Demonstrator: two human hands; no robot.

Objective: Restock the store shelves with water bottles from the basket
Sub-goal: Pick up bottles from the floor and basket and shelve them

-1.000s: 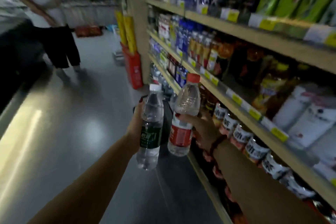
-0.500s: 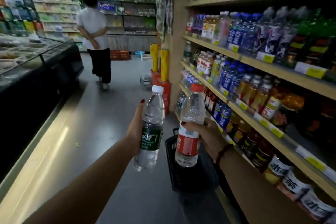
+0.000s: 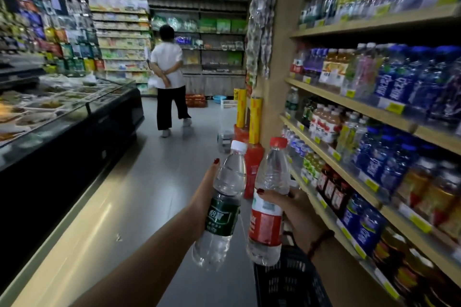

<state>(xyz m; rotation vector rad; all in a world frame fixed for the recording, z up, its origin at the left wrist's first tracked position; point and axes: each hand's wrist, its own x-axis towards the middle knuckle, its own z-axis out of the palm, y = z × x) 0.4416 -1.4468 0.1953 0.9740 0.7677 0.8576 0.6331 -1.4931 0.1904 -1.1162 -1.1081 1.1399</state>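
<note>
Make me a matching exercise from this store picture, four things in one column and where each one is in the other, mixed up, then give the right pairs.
Things
1. green-label bottle
2. red-label bottle
3. basket
4. display case

Places
A. on the floor below the hands
B. in the left hand
C. along the left of the aisle
D. in the right hand

Pairs: 1-B, 2-D, 3-A, 4-C

Wooden shelves (image 3: 359, 107) carry rows of bottled drinks (image 3: 389, 87).
</note>
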